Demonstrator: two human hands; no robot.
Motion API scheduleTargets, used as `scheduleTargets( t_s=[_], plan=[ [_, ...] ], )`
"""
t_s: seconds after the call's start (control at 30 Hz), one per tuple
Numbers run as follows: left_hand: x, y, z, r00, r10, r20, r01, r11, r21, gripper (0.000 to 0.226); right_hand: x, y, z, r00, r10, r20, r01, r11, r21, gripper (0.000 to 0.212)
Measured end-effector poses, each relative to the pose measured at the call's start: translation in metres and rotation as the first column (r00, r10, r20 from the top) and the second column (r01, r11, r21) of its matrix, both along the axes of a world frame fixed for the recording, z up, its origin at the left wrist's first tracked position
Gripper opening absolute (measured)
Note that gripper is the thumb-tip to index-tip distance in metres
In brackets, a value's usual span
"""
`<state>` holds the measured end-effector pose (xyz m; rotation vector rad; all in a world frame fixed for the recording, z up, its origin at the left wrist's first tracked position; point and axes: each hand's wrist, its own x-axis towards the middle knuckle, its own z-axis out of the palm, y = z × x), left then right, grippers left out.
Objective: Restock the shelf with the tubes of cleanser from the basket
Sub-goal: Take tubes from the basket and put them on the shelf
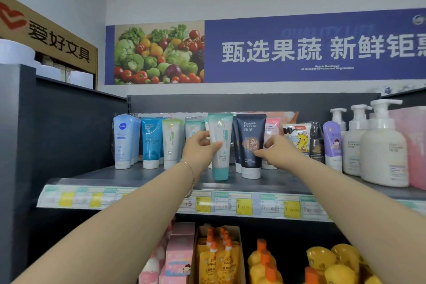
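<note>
Grey metal forms the shelf [129, 177], and its near edge carries a strip of price labels [230, 205] whose print is too blurred to read. On it the left hand [200, 147] is clamped around a white tube of cleanser with a teal cap [220, 145], which stands cap-down near the front edge, ahead of the row behind. Just to its right stands a dark navy tube [251, 145]; the right hand [275, 148] touches that tube's right side with its fingertips, but whether it grips is hard to tell. Both hands cover the lower parts of the tubes behind them. Bare shelf lies open at the near left, in front of the blue tubes [138, 140]. White pump bottles [380, 145] crowd the right end. Orange-capped pouches [216, 258] on the lower shelf are cut off by the bottom edge.
</note>
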<state>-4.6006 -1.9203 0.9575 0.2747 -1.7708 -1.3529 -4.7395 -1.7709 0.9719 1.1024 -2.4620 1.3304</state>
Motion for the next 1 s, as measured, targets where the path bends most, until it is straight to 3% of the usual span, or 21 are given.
scheduleTargets(
  t_s=[0.17,0.43,0.63,0.77,1.0],
  plan=[
    [0.005,0.007,0.007,1.0,0.012,-0.017,-0.012,1.0,-0.012,0.02,0.014,0.019,0.001,0.994,-0.021,-0.103,0.021,1.0,-0.004,0.021],
    [0.002,0.026,0.004,1.0,-0.022,-0.011,0.022,1.0,0.001,0.026,0.028,0.025,0.005,0.952,0.189,-0.24,-0.177,0.982,0.07,0.01],
    [0.007,0.034,-0.002,0.997,-0.036,-0.068,0.039,0.998,0.05,0.027,0.038,0.009,0.002,0.944,0.259,-0.206,-0.251,0.966,0.065,0.021],
    [0.013,0.033,-0.007,0.995,0.0,-0.101,0.007,0.998,0.064,0.034,0.046,-0.002,0.0,0.944,0.318,-0.088,-0.321,0.947,-0.022,0.021],
    [0.02,0.02,-0.007,0.994,0.034,-0.1,-0.022,0.992,0.122,0.035,0.063,-0.022,-0.001,0.947,0.314,0.064,-0.3,0.94,-0.164,0.021]
  ],
)
